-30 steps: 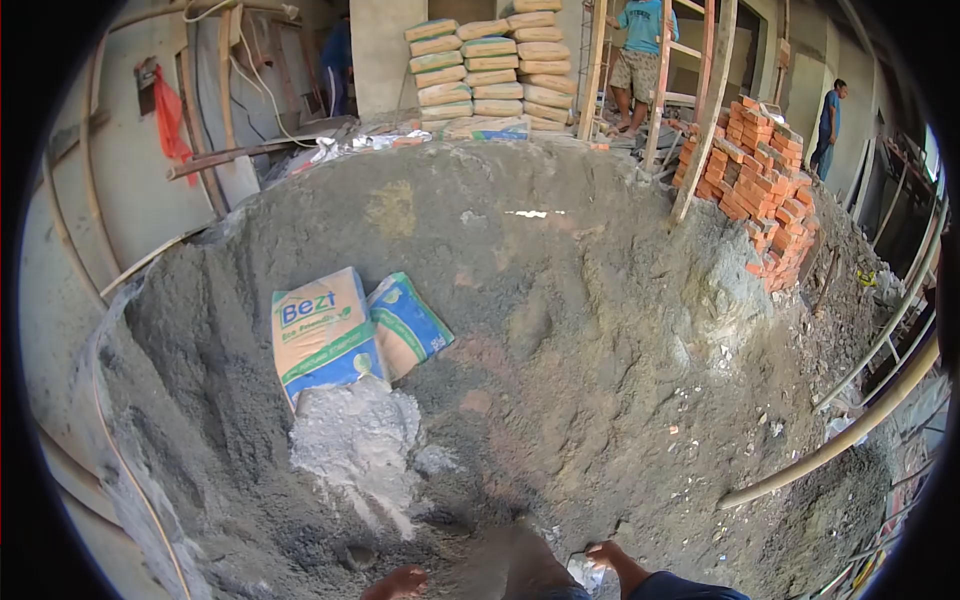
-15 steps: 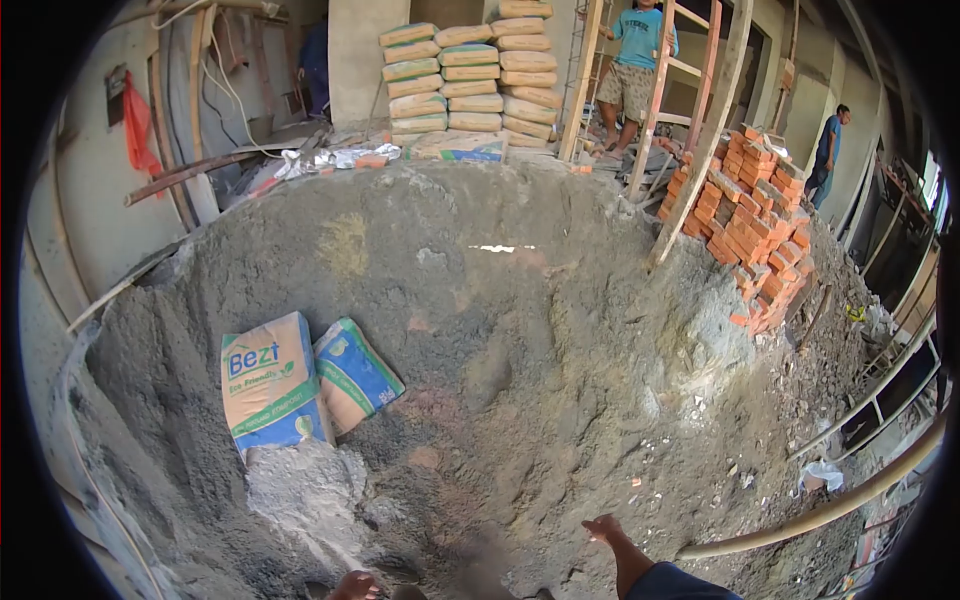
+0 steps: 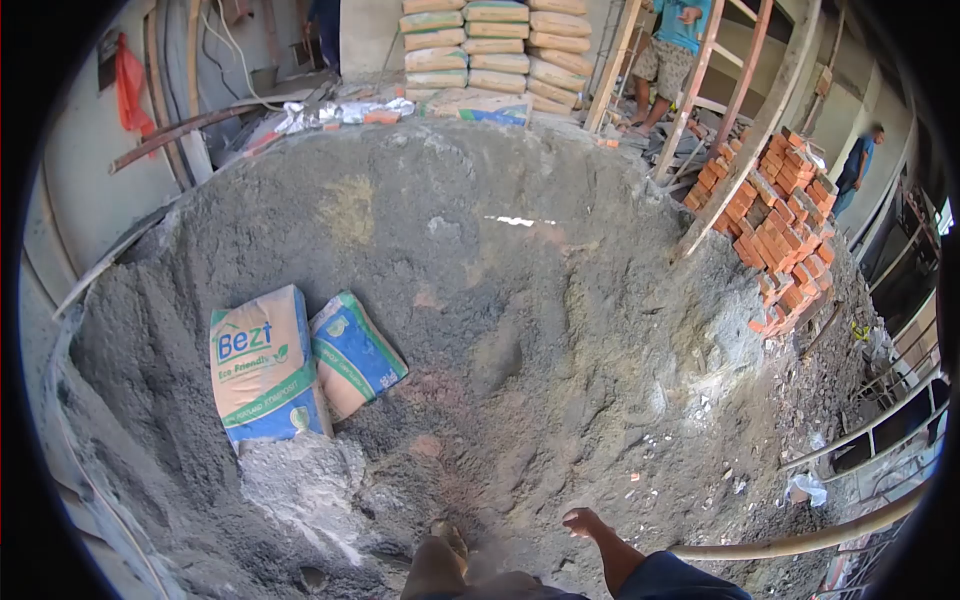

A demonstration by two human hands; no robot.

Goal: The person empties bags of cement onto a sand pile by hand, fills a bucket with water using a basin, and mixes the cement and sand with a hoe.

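My right hand [image 3: 582, 522] hangs over the grey mound [image 3: 430, 300] at the bottom centre-right, its fingers loosely bent and apart, with nothing seen in it. No part of my left hand shows. Left of centre, a large cement bag [image 3: 265, 370] marked "Bezt" lies on the mound, its lower end at a patch of pale powder [image 3: 305, 485]. A smaller-looking bag [image 3: 355, 355] in blue, green and brown rests against its right side. Below, my leg [image 3: 435, 568] and foot [image 3: 452, 540] are on the mound, left of my right hand.
Stacked cement bags [image 3: 495, 50] stand behind the mound. Red bricks [image 3: 775, 225] are piled at the right, beside leaning wooden poles [image 3: 750, 130]. One person [image 3: 665, 65] stands behind the poles, another [image 3: 857, 170] farther right. A curved pole [image 3: 800, 542] crosses the lower right.
My left hand has gone out of view at the bottom. My leg and foot now show there. My right hand has shifted slightly left, and the view has tilted down a little.
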